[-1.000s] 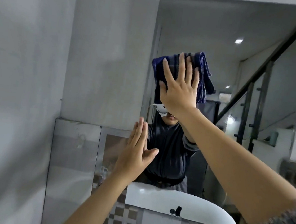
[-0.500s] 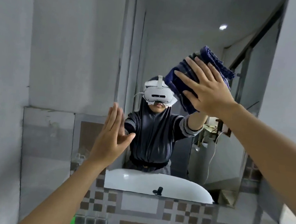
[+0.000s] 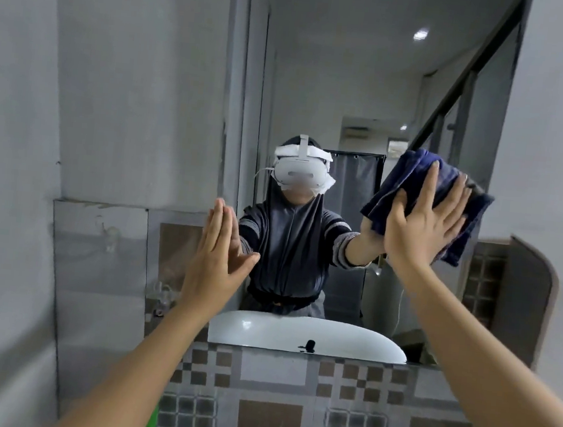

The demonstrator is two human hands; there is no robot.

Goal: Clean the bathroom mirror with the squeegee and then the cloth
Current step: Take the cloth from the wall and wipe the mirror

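The right hand (image 3: pixel 420 223) presses flat, fingers spread, against a folded dark blue cloth (image 3: pixel 446 201), pinning it to the mirror (image 3: pixel 354 82) near the glass's right edge, about halfway up; this grip is an open-palmed press rather than a clenched fist, and the cloth bunches out above and to the right of the fingers. The left hand (image 3: pixel 215 258) holds nothing: it is open, fingers straight and together, edge-on to the camera and raised close to the mirror's left edge, though whether it touches the glass cannot be told. No squeegee is in view, so the squeegee stage seems to be over and the cloth stage is under way. How much of the glass has already been wiped cannot be judged, since no streaks or wet patches show clearly; the upper part and the lower strip may yet need passes. The mirror is tall and set into a grey wall (image 3: pixel 131 78). It reflects the person, wearing a white headset, a ceiling light and a dark stair rail. Below the glass the reflection of a white basin (image 3: pixel 296 335) is seen, and under that a band of brown and grey checked tiles (image 3: pixel 275 374). A paler panel (image 3: pixel 98 247) sits on the wall to the left.
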